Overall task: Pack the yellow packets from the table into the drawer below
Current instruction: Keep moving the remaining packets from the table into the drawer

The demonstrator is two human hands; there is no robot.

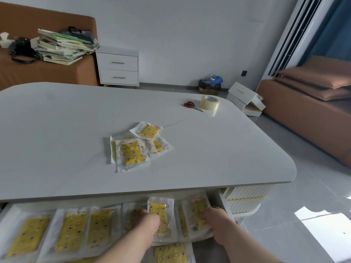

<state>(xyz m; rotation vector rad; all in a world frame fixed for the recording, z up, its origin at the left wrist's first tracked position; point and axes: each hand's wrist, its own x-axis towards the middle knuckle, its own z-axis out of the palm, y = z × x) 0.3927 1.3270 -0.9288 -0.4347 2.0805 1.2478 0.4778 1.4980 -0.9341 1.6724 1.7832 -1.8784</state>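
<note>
1. Head view, the task's things: a small heap of yellow packets (139, 147) lies near the middle of the table (57, 130), several overlapping, so their exact count is hard to tell. Many more already lie in rows in the open drawer (11, 211) below the table's near edge.

2. Head view, the hands: the left hand (152, 221) pinches one packet (161, 213) at its lower half, fingers curled closed on it, holding it upright over the drawer. The right hand (212, 215) presses or grips another packet (199, 211) at the drawer's right end; whether it truly clasps it or only rests on it, I cannot tell.

3. Handling, as a judgement: each packet looks light, flat and limp, a yellow pad sealed in a clear film with a wide margin. The film is likely slippery, and overlapped packets may slide or lift together. A pinch on the padded middle or a firm corner of the margin should hold best.

4. Hidden or unclear: the drawer's near part is cut off by the frame edge, its back lies under the table, both forearms cover some packets, and motion blur smears the print.
</note>
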